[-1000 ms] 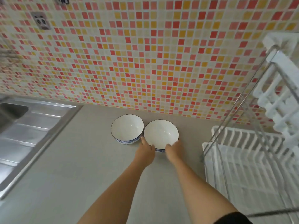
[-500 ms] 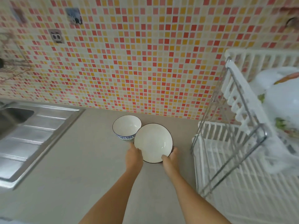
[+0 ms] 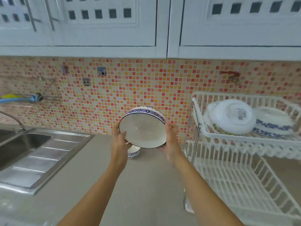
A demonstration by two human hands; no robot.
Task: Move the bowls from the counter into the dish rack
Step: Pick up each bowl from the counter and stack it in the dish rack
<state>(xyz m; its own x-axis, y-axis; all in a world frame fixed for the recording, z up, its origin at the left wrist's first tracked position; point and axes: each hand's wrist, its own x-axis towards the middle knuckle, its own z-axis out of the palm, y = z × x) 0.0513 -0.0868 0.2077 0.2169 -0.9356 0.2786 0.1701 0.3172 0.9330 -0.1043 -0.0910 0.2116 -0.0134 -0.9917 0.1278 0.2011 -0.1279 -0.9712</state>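
A white bowl with a blue patterned rim point(image 3: 143, 129) is held up in the air, tilted so its inside faces me. My left hand point(image 3: 119, 139) grips its left edge and my right hand point(image 3: 170, 139) grips its right edge. Below it, a second blue-and-white bowl point(image 3: 134, 152) stands on the grey counter point(image 3: 146, 185), mostly hidden behind the lifted bowl and my left hand. The white two-tier dish rack point(image 3: 200, 132) stands to the right; its upper shelf holds a white plate point(image 3: 231, 118) and a blue-patterned bowl point(image 3: 272, 124).
A steel sink with draining board point(image 3: 32, 152) lies at the left, with a tap point(image 3: 14, 118) above it. White wall cabinets point(image 3: 114, 30) hang overhead. The mosaic tile wall point(image 3: 146, 88) is right behind the bowls. The rack's lower shelf point(image 3: 236, 181) holds nothing.
Both hands have lifted the larger bowl off the counter and tipped it towards me. The view has swung upwards, bringing the cabinets and the rack's upper shelf into sight.
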